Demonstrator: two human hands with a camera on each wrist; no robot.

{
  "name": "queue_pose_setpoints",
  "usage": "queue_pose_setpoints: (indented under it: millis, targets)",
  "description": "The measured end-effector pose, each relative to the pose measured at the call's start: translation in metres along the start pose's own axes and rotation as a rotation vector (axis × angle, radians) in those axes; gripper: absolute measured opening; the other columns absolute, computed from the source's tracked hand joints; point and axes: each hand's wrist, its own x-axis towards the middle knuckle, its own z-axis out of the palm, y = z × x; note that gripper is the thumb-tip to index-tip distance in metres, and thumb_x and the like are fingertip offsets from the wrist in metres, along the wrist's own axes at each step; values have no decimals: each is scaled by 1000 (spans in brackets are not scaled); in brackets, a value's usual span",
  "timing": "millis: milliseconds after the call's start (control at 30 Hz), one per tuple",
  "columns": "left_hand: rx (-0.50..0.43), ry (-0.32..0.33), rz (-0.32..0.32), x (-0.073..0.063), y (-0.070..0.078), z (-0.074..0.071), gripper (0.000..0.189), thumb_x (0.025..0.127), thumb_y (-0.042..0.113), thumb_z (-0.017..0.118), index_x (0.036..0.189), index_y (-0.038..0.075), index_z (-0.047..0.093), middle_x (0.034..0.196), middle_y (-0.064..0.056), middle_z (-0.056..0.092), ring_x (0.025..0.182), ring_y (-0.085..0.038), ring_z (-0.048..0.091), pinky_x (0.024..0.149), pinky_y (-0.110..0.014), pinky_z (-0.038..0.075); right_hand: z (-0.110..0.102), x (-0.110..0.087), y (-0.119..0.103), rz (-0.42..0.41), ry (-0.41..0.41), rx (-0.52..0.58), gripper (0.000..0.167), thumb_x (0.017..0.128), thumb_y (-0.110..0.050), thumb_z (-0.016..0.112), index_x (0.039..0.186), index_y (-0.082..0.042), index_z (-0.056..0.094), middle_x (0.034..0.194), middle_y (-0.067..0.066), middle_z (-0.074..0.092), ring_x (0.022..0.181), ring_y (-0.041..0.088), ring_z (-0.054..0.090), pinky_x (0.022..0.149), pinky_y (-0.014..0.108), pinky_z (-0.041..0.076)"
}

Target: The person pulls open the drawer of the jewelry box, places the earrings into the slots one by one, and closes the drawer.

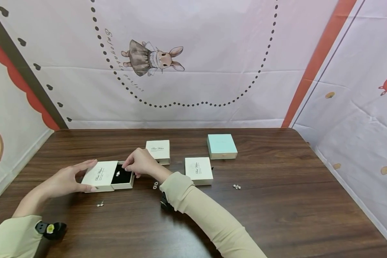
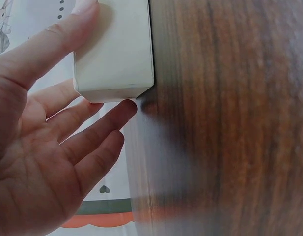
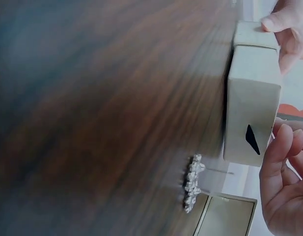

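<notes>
A cream gift box (image 1: 100,175) lies at the left of the table, its drawer (image 1: 124,186) pulled partway out to the right. An earring (image 1: 117,173) with a pale bead sits on the black insert inside. My left hand (image 1: 62,179) grips the box's outer sleeve between thumb and fingers. Over the drawer's far right corner, my right hand (image 1: 142,163) has its thumb and index finger close together at the insert. Whether a small piece is between them is hidden. In the right wrist view, its curled fingers (image 3: 284,152) are beside the drawer front, which has a black ribbon tab (image 3: 252,140).
Two closed cream boxes, one at the back (image 1: 158,148) and one mid-table (image 1: 198,170), stand right of the drawer, with a mint-green box (image 1: 221,145) beyond. Loose earrings lie in front: a silver pair (image 1: 100,204), a flower-like pair (image 1: 155,185) and a pearly cluster (image 1: 237,186).
</notes>
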Motion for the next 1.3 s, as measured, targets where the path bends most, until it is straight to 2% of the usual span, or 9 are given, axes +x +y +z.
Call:
queue_pose_setpoints:
  millis: [133,300,433,700,900,1033,1300]
  targets:
    - [-5,-1,1,0,0,0,96,67,42,77,139,-3,32,135,-34,33,113,-50,40,81,-62,36,2,0,-3,-1,-18,-27,11,83,-13,67,91,-15,74,72,-7,68,39,6,51,42,15,45]
    - [-4,1,13,0,-1,0,96,67,41,77,138,-3,32,135,-34,34,114,-51,39,82,-61,36,5,1,-4,-17,-67,-10,13,81,-12,69,93,-14,73,67,-10,64,38,6,50,42,17,46]
    - [-4,5,19,0,-2,0,96,66,44,77,138,-3,33,135,-33,34,114,-50,40,81,-61,36,6,1,-6,-30,-98,-44,12,81,-14,69,92,-14,73,66,-11,63,36,6,47,42,17,46]
    - [-6,4,20,-1,-4,-1,100,65,49,75,138,-3,32,136,-32,33,116,-51,38,82,-62,35,10,2,-11,-55,-98,-220,13,83,-23,67,94,-22,73,68,-13,61,35,4,48,39,14,43]
    - [-4,11,32,-1,-4,-1,99,65,49,75,138,-4,33,136,-32,34,116,-50,38,82,-61,35,13,2,-12,-96,-82,-309,8,84,-25,67,89,-22,72,67,-13,60,37,3,49,38,12,41]
    - [-5,13,33,-1,-4,-1,99,65,49,76,138,-4,34,136,-32,34,115,-50,40,82,-60,36,13,3,-9,-119,-70,-272,9,86,-22,64,86,-17,71,67,-11,62,36,2,48,39,12,40]
    - [3,6,15,0,-4,-1,100,64,51,75,138,-3,33,136,-32,34,114,-50,40,82,-61,36,9,5,-1,-80,-29,-60,9,88,-17,61,82,-12,66,61,-10,58,36,4,47,39,15,43]
